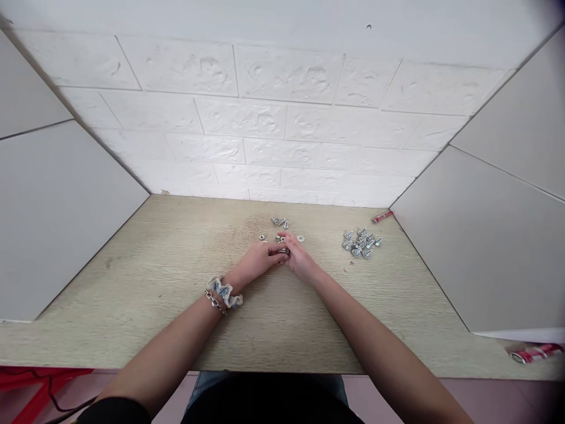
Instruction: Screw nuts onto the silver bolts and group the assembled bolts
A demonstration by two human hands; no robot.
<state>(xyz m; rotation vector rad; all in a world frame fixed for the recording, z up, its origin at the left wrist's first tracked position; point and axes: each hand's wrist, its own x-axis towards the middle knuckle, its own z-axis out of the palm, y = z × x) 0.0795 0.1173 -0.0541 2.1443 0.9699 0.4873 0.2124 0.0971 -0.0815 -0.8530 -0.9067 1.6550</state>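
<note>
My left hand and my right hand meet at the middle of the wooden table. Between their fingertips they pinch a small metal clamp part; its exact shape is too small to tell. Just beyond the hands lie a few loose metal pieces: a U-shaped clamp and small washers or nuts. A scrunchie and a chain bracelet sit on my left wrist.
A pile of several metal clamps lies to the right of the hands. A red pen-like object rests by the back right corner. White panels wall in both sides, and a brick-pattern wall stands behind. A red-and-white item lies at the right edge.
</note>
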